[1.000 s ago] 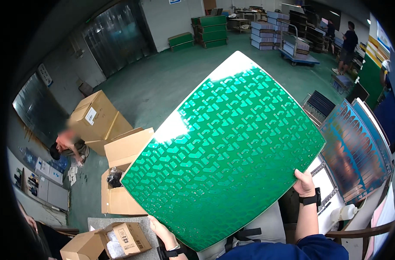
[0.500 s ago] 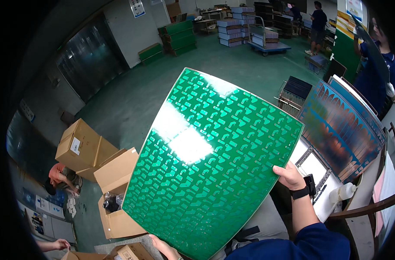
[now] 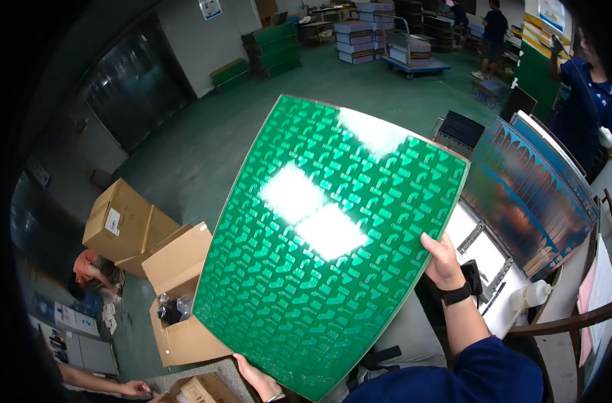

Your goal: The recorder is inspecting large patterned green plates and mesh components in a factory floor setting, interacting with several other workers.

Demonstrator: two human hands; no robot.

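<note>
A large green printed circuit board panel is held up tilted before me, its face covered in rows of small light-green pads. Bright glare hides patches of its middle and upper edge. My right hand grips the right edge, thumb on the face and the other fingers behind. At the lower left edge, my left hand holds the panel with its thumb along the rim; its remaining fingers are hidden. A black band and a small dark device are on my right wrist.
Open cardboard boxes stand at the left, near a crouching person. Another person's hand is at the lower left. A patterned blue screen panel leans beside a lit white table with a white bottle. One gloved co-worker stands at right.
The panel has tilted slightly, so the glare has shifted right across it. Both hands keep their hold. The other person's hand at the lower left has reached farther right.
</note>
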